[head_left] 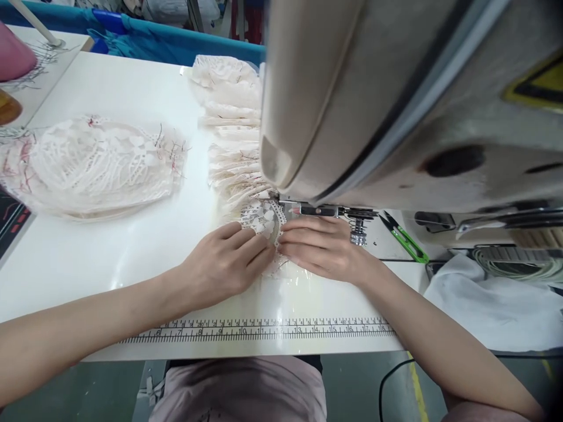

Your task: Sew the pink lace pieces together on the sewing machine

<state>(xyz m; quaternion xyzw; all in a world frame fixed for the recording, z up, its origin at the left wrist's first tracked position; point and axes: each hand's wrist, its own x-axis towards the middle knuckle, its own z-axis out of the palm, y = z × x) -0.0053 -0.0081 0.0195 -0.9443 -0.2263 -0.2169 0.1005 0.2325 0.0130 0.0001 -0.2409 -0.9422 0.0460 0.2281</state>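
Observation:
A strip of white lace (264,218) lies under the needle area of a sewing machine (316,105), its gathered cream fabric (233,152) trailing away behind. My left hand (240,258) is closed, fingers curled onto the near left edge of the lace. My right hand (323,246) reaches in from the other side, its fingers stretched flat and together along the lace's right edge. The fingertips of both hands almost meet at the near end. The machine head hides part of the fabric and the exact needle point.
A pile of white lace pieces (97,161) with loose red and dark threads lies at the left. Green thread snips (404,237) rest right of the machine, near a white cloth (497,305). A printed ruler (264,331) runs along the table's front edge. A pink thread cone (15,55) stands far left.

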